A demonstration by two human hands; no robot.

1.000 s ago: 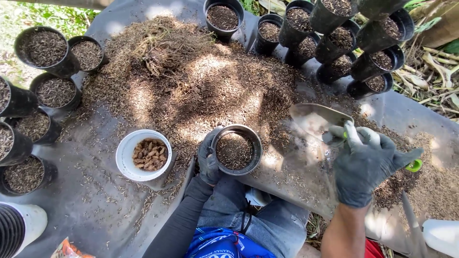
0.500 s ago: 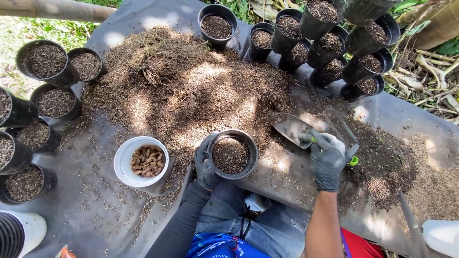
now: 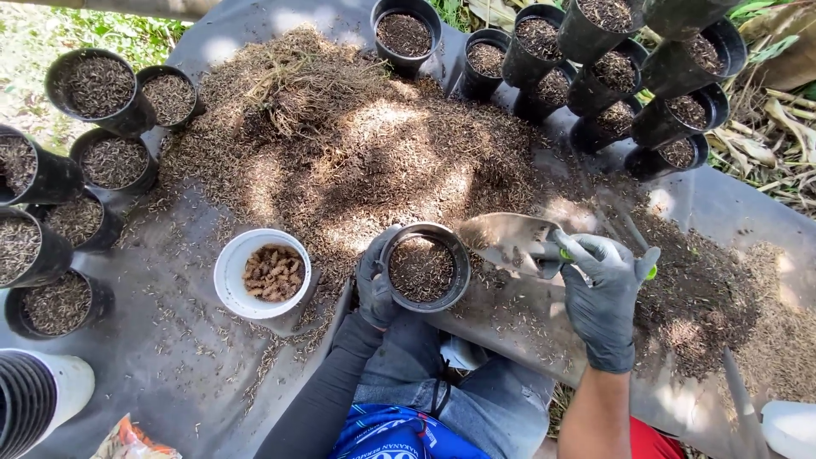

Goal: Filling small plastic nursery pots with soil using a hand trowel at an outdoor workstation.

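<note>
Left hand [image 3: 374,285] is gripping the nearly full black pot [image 3: 422,268], right hand [image 3: 602,293] is closing around the trowel [image 3: 510,240] beside it, and filled pots [image 3: 110,161] are already sitting around the husk pile [image 3: 340,144].

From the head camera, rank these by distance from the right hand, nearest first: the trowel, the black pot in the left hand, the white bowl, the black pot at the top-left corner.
Measured from the right hand:
1. Trowel: gripped in that hand, blade pointing left.
2. Black pot: just left of the blade, held by the left hand.
3. White bowl: farther left on the grey sheet.
4. Top-left pot: far corner.
</note>
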